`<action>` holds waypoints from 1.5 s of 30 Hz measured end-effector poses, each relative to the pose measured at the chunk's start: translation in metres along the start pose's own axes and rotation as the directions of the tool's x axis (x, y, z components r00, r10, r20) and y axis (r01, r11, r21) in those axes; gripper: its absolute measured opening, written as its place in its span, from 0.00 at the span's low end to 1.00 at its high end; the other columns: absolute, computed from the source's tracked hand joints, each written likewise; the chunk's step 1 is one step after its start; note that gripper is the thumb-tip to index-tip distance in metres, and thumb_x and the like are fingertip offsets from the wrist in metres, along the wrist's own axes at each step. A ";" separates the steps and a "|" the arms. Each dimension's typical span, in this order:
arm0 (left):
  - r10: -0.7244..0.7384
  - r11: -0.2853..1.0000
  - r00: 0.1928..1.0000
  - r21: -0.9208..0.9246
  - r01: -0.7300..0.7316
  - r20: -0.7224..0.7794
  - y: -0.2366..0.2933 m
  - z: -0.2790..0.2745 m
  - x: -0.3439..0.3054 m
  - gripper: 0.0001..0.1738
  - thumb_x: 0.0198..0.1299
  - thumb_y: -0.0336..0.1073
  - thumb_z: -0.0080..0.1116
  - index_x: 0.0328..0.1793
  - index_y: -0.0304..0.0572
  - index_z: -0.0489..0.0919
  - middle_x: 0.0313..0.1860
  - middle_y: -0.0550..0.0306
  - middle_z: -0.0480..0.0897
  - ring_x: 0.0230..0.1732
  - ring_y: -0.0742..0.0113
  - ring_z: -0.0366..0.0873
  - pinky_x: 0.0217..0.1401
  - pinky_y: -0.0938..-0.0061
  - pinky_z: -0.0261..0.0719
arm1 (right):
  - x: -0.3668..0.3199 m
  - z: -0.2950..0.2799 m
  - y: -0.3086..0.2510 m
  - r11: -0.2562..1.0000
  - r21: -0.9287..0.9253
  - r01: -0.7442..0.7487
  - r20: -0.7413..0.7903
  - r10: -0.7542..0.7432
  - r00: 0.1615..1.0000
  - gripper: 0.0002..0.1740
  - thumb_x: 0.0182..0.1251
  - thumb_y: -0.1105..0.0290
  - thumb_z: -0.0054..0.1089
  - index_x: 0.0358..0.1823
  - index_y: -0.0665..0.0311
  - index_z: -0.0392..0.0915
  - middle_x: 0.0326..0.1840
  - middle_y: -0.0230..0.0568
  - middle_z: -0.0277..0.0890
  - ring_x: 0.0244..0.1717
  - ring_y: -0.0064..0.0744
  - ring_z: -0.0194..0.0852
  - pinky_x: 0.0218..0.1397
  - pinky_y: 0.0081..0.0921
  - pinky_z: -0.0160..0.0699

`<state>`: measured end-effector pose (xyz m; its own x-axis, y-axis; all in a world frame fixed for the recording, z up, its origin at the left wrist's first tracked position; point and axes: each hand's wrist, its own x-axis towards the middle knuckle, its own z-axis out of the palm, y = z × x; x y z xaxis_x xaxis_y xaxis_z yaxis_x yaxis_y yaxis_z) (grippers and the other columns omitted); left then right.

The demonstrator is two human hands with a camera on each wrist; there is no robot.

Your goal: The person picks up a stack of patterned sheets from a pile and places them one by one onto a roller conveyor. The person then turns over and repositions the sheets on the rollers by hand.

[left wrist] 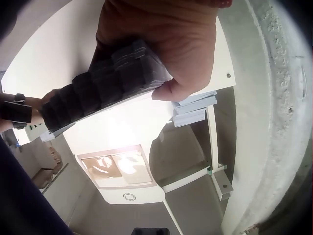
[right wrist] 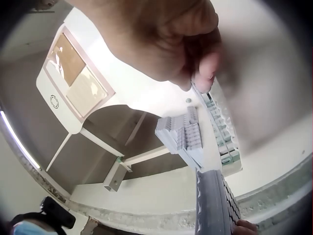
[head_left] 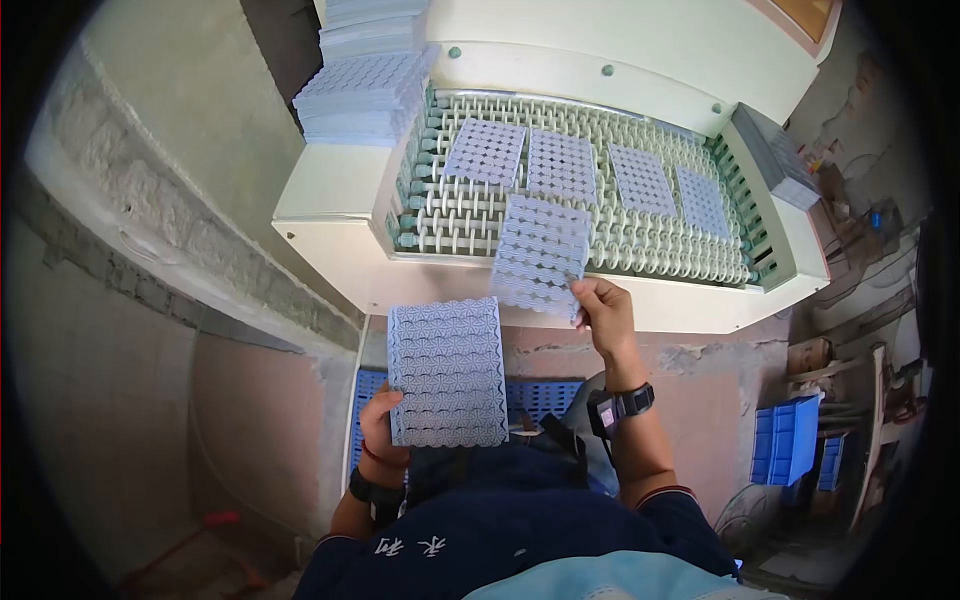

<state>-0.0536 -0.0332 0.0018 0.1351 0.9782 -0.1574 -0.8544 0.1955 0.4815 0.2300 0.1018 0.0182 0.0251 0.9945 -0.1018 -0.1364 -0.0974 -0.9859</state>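
My left hand (head_left: 378, 430) grips a stack of pale blue patterned sheets (head_left: 447, 371) from below, held upright in front of my chest. In the left wrist view the fingers (left wrist: 166, 49) curl round the stack's edge (left wrist: 102, 85). My right hand (head_left: 603, 310) pinches the lower corner of a single patterned sheet (head_left: 541, 254), which hangs over the front edge of the white roller machine (head_left: 330, 190). In the right wrist view the fingertips (right wrist: 203, 73) press together on that blurred sheet (right wrist: 244, 98). Several more sheets (head_left: 563, 164) lie spread on the machine's rollers.
A tall pile of the same sheets (head_left: 368, 85) rests on the machine's left top corner. A blue crate (head_left: 783, 440) stands on the floor at right, another blue crate (head_left: 372, 385) below my hands. A grey concrete wall (head_left: 150, 250) runs along the left.
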 end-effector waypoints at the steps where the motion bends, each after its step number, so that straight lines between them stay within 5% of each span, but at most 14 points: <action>1: -0.001 1.000 1.000 0.004 0.001 0.000 0.000 0.001 -0.001 0.29 0.51 0.37 0.45 0.58 0.23 0.66 0.52 0.39 0.74 0.51 0.51 0.75 0.55 0.64 0.73 | 0.007 0.013 -0.001 1.000 0.020 0.005 0.055 -0.006 0.998 0.11 0.61 0.67 0.58 0.30 0.70 0.76 0.18 0.32 0.72 0.13 0.17 0.67 0.13 0.11 0.64; 7: -0.006 1.000 1.000 -0.014 0.006 -0.005 -0.003 0.014 0.002 0.29 0.52 0.35 0.46 0.59 0.23 0.65 0.52 0.39 0.74 0.52 0.50 0.74 0.55 0.63 0.72 | 0.041 0.063 -0.005 0.994 -0.094 -0.055 0.213 0.074 0.974 0.13 0.61 0.64 0.58 0.34 0.71 0.77 0.21 0.34 0.74 0.17 0.18 0.70 0.16 0.12 0.68; 14: -0.004 0.999 0.998 0.040 0.006 -0.064 -0.003 0.020 0.011 0.26 0.54 0.33 0.45 0.59 0.25 0.65 0.53 0.40 0.74 0.52 0.51 0.74 0.54 0.63 0.73 | -0.013 0.034 -0.013 0.974 -0.204 -0.100 0.171 0.136 0.976 0.16 0.62 0.63 0.58 0.36 0.72 0.77 0.22 0.35 0.75 0.20 0.20 0.75 0.17 0.14 0.72; 16: 0.009 0.997 0.997 0.078 -0.002 -0.082 -0.005 0.025 0.019 0.26 0.55 0.32 0.45 0.59 0.26 0.65 0.53 0.40 0.74 0.52 0.51 0.74 0.54 0.63 0.73 | -0.036 0.029 -0.013 0.966 -0.127 -0.223 0.421 0.256 0.870 0.13 0.61 0.64 0.59 0.35 0.70 0.78 0.21 0.34 0.75 0.20 0.18 0.74 0.18 0.13 0.72; 23: 0.066 0.987 0.996 0.148 -0.055 -0.067 -0.012 0.039 0.043 0.25 0.56 0.32 0.44 0.60 0.26 0.64 0.54 0.41 0.73 0.54 0.52 0.73 0.57 0.63 0.71 | -0.042 0.020 -0.017 0.971 -0.200 -0.132 0.319 0.192 0.928 0.08 0.59 0.69 0.61 0.31 0.68 0.78 0.19 0.32 0.74 0.17 0.15 0.71 0.17 0.13 0.71; 27: 0.064 0.985 0.995 0.164 -0.051 -0.076 -0.009 0.035 0.044 0.31 0.54 0.37 0.47 0.63 0.28 0.61 0.56 0.41 0.71 0.55 0.50 0.72 0.58 0.61 0.70 | -0.004 -0.014 -0.034 0.997 -0.077 -0.004 0.118 0.013 0.993 0.09 0.59 0.69 0.60 0.30 0.71 0.78 0.17 0.31 0.72 0.13 0.15 0.66 0.15 0.12 0.68; 31: 0.052 0.993 0.997 0.107 -0.046 -0.055 -0.006 0.029 0.039 0.31 0.52 0.37 0.48 0.62 0.27 0.63 0.56 0.40 0.72 0.53 0.49 0.73 0.57 0.60 0.71 | 0.039 -0.040 -0.034 0.972 -0.224 0.065 -0.064 -0.082 0.995 0.10 0.58 0.68 0.61 0.29 0.70 0.79 0.15 0.30 0.71 0.15 0.15 0.66 0.16 0.13 0.67; 33: 0.024 1.000 1.000 -0.001 -0.024 -0.017 -0.006 0.029 0.038 0.28 0.53 0.32 0.45 0.61 0.25 0.62 0.54 0.40 0.73 0.54 0.49 0.73 0.57 0.60 0.71 | 0.045 -0.044 -0.033 0.749 -0.649 0.132 -0.131 -0.281 0.951 0.10 0.57 0.68 0.63 0.29 0.69 0.79 0.15 0.29 0.71 0.16 0.16 0.66 0.18 0.13 0.67; 36: 0.041 0.998 0.999 0.052 -0.041 -0.008 -0.011 0.034 0.037 0.28 0.53 0.31 0.44 0.61 0.25 0.63 0.54 0.39 0.73 0.54 0.48 0.73 0.57 0.60 0.71 | 0.027 -0.038 -0.035 0.609 -0.773 0.181 -0.127 -0.427 0.895 0.11 0.56 0.66 0.64 0.30 0.68 0.79 0.17 0.29 0.72 0.17 0.17 0.67 0.20 0.13 0.66; 37: 0.035 0.998 0.999 0.051 -0.034 -0.013 -0.013 0.033 0.037 0.28 0.53 0.31 0.44 0.61 0.25 0.63 0.54 0.39 0.73 0.54 0.48 0.73 0.57 0.60 0.71 | 0.017 -0.034 -0.034 0.610 -0.773 0.173 -0.130 -0.420 0.898 0.11 0.56 0.66 0.64 0.30 0.68 0.79 0.17 0.29 0.72 0.17 0.17 0.67 0.20 0.13 0.66; 39: -0.023 0.999 0.999 0.047 0.025 -0.037 -0.017 0.031 0.040 0.27 0.54 0.31 0.44 0.61 0.25 0.63 0.54 0.39 0.72 0.54 0.48 0.73 0.57 0.60 0.71 | -0.007 -0.018 -0.028 0.911 -0.381 0.159 0.025 -0.162 0.986 0.12 0.55 0.64 0.65 0.30 0.68 0.79 0.20 0.31 0.74 0.18 0.16 0.68 0.20 0.13 0.66; 41: -0.022 0.998 0.999 0.066 0.024 -0.027 -0.022 0.033 0.045 0.26 0.54 0.31 0.43 0.61 0.26 0.63 0.54 0.39 0.72 0.54 0.48 0.73 0.57 0.60 0.71 | -0.036 0.004 -0.028 0.963 -0.260 -0.075 0.239 0.140 0.961 0.13 0.56 0.64 0.64 0.31 0.68 0.78 0.19 0.31 0.73 0.17 0.14 0.68 0.18 0.12 0.67; 43: -0.019 0.996 1.000 0.085 0.021 -0.021 -0.025 0.038 0.048 0.26 0.55 0.30 0.43 0.61 0.26 0.63 0.55 0.39 0.72 0.54 0.48 0.73 0.57 0.60 0.71 | -0.051 0.015 -0.017 0.966 -0.235 -0.107 0.419 0.200 0.886 0.12 0.57 0.64 0.63 0.32 0.69 0.78 0.17 0.30 0.72 0.16 0.14 0.68 0.16 0.11 0.67; 45: -0.034 0.995 0.999 0.088 0.037 -0.033 -0.025 0.044 0.047 0.25 0.56 0.31 0.43 0.61 0.26 0.63 0.55 0.40 0.72 0.54 0.49 0.73 0.57 0.60 0.72 | -0.048 0.009 -0.011 0.977 -0.169 -0.127 0.357 0.181 0.916 0.12 0.58 0.65 0.63 0.31 0.69 0.78 0.17 0.30 0.72 0.15 0.14 0.67 0.16 0.11 0.67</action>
<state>-0.0033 0.0107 0.0206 0.1478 0.9681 -0.2024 -0.8012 0.2372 0.5494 0.2213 0.0554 0.0350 -0.3555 0.9075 -0.2237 0.0311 -0.2277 -0.9732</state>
